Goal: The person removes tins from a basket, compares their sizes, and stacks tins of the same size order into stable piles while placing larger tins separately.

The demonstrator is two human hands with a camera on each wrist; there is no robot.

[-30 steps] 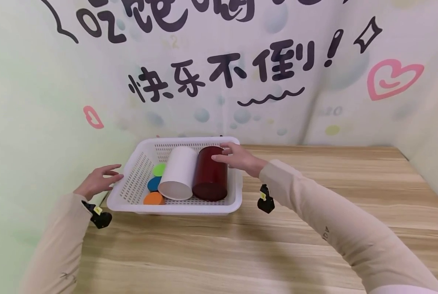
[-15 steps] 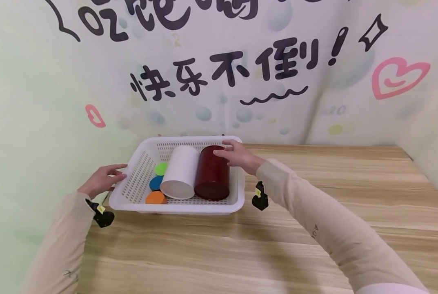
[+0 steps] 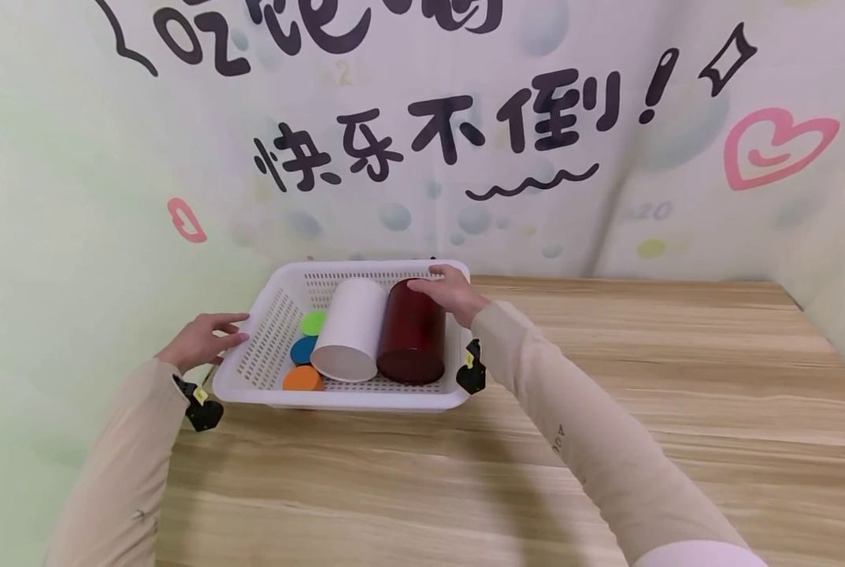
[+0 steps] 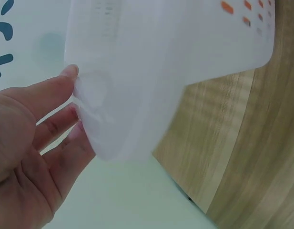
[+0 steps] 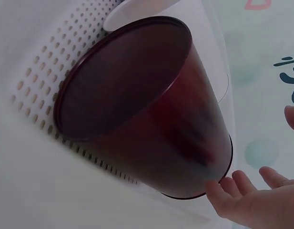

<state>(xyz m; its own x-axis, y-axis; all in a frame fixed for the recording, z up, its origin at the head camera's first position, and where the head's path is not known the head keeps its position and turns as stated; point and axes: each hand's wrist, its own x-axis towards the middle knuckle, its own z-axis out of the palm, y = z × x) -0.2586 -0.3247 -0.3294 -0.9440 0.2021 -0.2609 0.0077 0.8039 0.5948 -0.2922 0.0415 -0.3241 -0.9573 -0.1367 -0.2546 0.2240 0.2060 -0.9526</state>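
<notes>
Where the table [image 3: 606, 488] bears it, the basket [image 3: 365, 400] seems light, slightly flexible: lift by opposite rims. Inside lies the red bin [image 3: 413, 331], apparently stiff and slick: grip its rim. Fingers spread, left hand [image 3: 201, 341] touches the basket, right hand [image 3: 454, 294] the bin's far end.

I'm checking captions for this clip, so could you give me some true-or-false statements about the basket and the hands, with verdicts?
1. The basket holds a white container and a dark red container. True.
2. In the head view, the white container lies right of the dark red container. False: it lies left of it.
3. The blue disc lies between the green disc and the orange disc. True.
4. The left hand touches the basket. True.
5. The right hand is at the white container. False: it is at the dark red container.
</notes>
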